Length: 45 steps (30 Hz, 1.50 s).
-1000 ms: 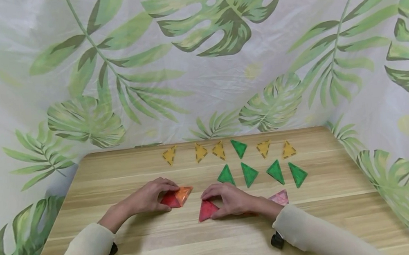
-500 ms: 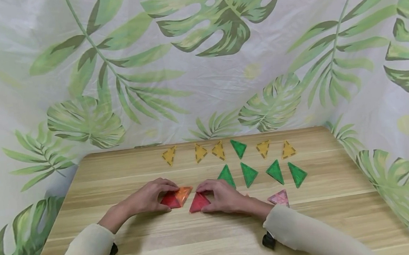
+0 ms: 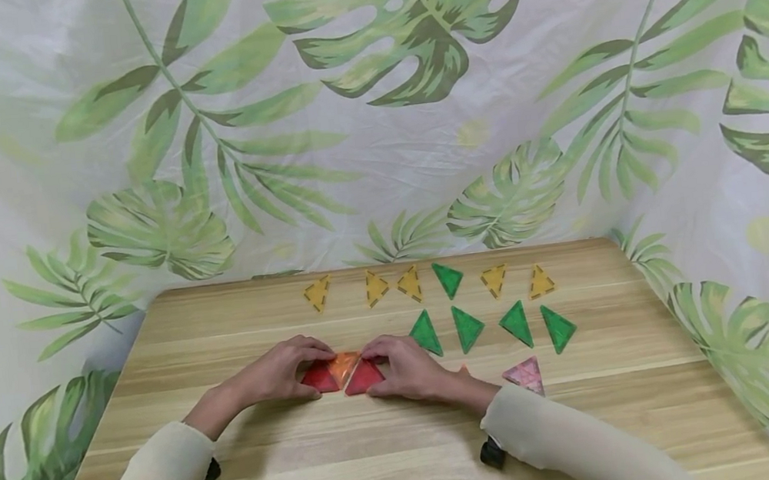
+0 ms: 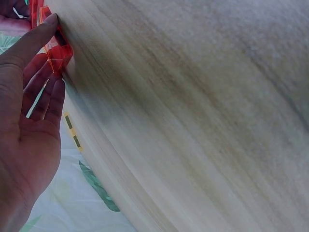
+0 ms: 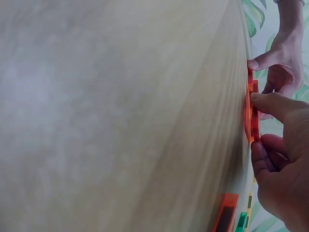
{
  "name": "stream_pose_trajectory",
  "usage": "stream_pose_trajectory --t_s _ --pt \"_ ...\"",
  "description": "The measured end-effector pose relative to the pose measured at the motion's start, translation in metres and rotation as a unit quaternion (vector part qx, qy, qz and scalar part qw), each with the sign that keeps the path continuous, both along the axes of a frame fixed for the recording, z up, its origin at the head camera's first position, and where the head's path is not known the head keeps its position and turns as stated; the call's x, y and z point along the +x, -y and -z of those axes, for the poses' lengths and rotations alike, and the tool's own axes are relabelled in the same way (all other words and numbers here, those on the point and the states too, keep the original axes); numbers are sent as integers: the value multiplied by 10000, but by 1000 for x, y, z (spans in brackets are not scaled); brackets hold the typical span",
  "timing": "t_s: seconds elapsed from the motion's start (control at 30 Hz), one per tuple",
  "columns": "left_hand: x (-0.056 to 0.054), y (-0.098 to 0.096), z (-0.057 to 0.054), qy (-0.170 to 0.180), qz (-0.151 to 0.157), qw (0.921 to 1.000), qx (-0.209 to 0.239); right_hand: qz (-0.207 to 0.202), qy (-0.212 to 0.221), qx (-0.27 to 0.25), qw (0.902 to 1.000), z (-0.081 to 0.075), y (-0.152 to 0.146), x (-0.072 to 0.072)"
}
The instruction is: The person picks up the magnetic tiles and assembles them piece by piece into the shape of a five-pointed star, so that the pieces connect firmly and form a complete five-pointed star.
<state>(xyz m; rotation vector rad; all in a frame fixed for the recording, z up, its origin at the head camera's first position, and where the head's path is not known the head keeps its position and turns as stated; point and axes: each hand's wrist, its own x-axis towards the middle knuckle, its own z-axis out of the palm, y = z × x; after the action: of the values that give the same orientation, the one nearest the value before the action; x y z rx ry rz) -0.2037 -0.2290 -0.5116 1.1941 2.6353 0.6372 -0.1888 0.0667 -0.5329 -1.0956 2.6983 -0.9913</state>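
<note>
Left hand [image 3: 280, 370] pinching red triangle [image 3: 320, 377], right hand [image 3: 409, 367] pinching another triangle [image 3: 364, 379], head-view green tile [image 3: 448, 279] at its one o'clock, outside left-wrist view

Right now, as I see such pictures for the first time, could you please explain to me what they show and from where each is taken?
There is no machine here, only a person's two bare hands. The wide picture comes from a camera on the head, looking forward and down; the other two come from cameras worn on the left and right wrists.

On the wooden table lie triangular pieces: five yellow triangles, five green triangles and a pink triangle. A patterned cloth hangs behind.

The left hand pinches one red triangle, beside an orange triangle. The right hand pinches a second red triangle on the orange one's other side; whether those two touch, I cannot tell.
</note>
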Motion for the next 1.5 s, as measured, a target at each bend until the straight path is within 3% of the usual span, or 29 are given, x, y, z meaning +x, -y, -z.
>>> stream_pose_trajectory --t_s 0.4,0.73,1.2,1.5 --pt "-2 1 3 9 11 10000 13 271 -89 73 9996 0 9 3" --pt "0 0 3 -88 74 9999 11 233 436 -9 9988 -15 -7 5" --pt "3 -2 0 1 -1 10000 -21 -733 813 60 9940 -34 -82 3" --pt "9 0 -1 -43 -104 9999 -99 -1201 774 267 9894 -31 -128 2"
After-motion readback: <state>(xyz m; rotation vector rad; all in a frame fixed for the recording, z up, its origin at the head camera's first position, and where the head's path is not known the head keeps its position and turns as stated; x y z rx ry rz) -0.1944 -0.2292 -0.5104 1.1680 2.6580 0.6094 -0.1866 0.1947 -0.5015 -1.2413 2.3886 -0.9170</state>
